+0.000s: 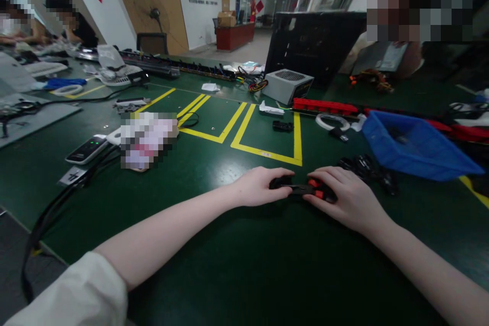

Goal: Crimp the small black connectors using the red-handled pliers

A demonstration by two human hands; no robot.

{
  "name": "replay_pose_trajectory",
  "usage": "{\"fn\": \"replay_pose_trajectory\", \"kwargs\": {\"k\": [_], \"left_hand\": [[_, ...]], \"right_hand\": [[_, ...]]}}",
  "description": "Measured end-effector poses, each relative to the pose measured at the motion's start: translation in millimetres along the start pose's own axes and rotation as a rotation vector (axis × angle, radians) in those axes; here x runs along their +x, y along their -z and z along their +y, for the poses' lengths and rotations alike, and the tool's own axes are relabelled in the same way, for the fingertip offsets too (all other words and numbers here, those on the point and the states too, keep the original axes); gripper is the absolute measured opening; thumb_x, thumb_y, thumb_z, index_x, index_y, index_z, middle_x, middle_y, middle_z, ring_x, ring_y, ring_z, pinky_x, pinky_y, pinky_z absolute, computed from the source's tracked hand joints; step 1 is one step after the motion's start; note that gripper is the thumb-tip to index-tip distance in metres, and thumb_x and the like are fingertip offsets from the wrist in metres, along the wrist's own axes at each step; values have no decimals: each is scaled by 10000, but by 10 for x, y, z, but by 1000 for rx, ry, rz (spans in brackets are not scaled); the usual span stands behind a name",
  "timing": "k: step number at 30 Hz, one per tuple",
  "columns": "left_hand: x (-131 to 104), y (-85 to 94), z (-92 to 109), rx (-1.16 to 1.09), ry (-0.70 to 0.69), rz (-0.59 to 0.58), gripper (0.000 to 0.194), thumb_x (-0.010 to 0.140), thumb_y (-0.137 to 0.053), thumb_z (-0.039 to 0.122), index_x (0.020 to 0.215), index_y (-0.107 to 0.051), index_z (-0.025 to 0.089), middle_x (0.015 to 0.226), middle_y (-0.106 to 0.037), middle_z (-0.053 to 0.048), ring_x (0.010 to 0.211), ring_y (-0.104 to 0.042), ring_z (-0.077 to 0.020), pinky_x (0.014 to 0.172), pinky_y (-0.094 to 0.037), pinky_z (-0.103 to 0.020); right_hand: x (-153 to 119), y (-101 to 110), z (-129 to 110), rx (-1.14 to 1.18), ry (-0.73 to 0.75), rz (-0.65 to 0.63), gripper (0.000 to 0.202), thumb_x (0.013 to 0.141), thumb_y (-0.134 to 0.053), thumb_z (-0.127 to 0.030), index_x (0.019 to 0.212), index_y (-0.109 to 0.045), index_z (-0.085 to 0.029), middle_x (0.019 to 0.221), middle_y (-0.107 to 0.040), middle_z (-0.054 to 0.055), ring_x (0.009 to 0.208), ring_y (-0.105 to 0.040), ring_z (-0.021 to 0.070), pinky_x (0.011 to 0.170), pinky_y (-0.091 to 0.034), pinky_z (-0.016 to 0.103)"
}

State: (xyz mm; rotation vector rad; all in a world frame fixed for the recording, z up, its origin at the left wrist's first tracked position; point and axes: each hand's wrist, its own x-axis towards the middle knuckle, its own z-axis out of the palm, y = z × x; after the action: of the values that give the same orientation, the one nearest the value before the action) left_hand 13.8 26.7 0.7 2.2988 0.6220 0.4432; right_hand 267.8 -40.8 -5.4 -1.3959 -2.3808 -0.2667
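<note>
Near the middle of the green table [214,265], my left hand [263,186] is closed around a small black part [280,182]. My right hand [340,193] grips a black-and-red tool [318,193], which looks like pliers. Its dark front end points left and meets the black part between my hands. Fingers hide much of both things. Another small black piece [282,126] lies inside a yellow tape outline beyond my hands.
Right of my right hand are black cables [367,168] and a blue bin [416,145]. Farther back stand a grey power supply [287,85] and a large black panel [311,46]. A phone-like device [87,148] and cables lie left. People sit or stand across the table.
</note>
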Motion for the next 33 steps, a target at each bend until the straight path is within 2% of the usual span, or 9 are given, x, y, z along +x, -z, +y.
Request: {"fn": "replay_pose_trajectory", "kwargs": {"k": [5,8,12,17,21,29,33], "left_hand": [[-18,-12,72,257,-63,-28,541,959,-496,438,1425,-479,164,1108,-741,-83,904,-716,-232,711,-513,-309],[-20,2,94,381,-118,-46,540,976,-471,434,1429,-457,140,1100,-744,-79,900,-714,-220,706,-496,-302],[-10,36,77,459,-150,-52,529,992,-456,467,1393,-485,123,1147,-723,-63,960,-693,-209,761,-482,-323],[-14,48,77,518,-139,-22,532,984,-470,491,1387,-503,146,1174,-673,-65,965,-670,-206,770,-467,-322],[-15,69,65,530,-158,-13,507,985,-461,498,1353,-533,156,1142,-656,-69,957,-652,-199,775,-458,-314],[9,102,-78,493,-157,58,444,958,-497,548,1120,-661,168,1056,-628,-52,895,-617,-183,757,-435,-315],[2,100,-83,474,-152,60,440,947,-508,562,1100,-654,175,1055,-628,-52,875,-606,-181,729,-417,-307]], "right_hand": [[-8,41,86,-1,38,-56,505,854,-613,-513,1261,-605,-213,1195,-677,129,1064,-652,302,866,-535,472],[-85,87,204,-20,11,-81,579,830,-643,-531,1327,-571,-242,1252,-660,130,1112,-641,316,913,-531,487],[-302,53,428,-39,-53,-86,807,783,-667,-594,1494,-391,-329,1305,-639,143,1152,-626,344,913,-528,509],[-467,-78,552,-13,-87,-66,757,825,-601,-608,1506,-364,-377,1397,-579,124,1226,-587,344,966,-513,528],[-424,-77,514,-74,-49,-56,719,861,-553,-596,1506,-352,-351,1364,-594,121,1191,-608,339,917,-551,538],[-395,67,315,-180,72,65,649,855,-554,-612,1338,-519,-179,1137,-620,156,982,-659,305,760,-591,433],[-381,117,234,-175,106,83,623,885,-545,-563,1343,-507,-143,1179,-603,173,1018,-644,302,808,-577,428]]}}
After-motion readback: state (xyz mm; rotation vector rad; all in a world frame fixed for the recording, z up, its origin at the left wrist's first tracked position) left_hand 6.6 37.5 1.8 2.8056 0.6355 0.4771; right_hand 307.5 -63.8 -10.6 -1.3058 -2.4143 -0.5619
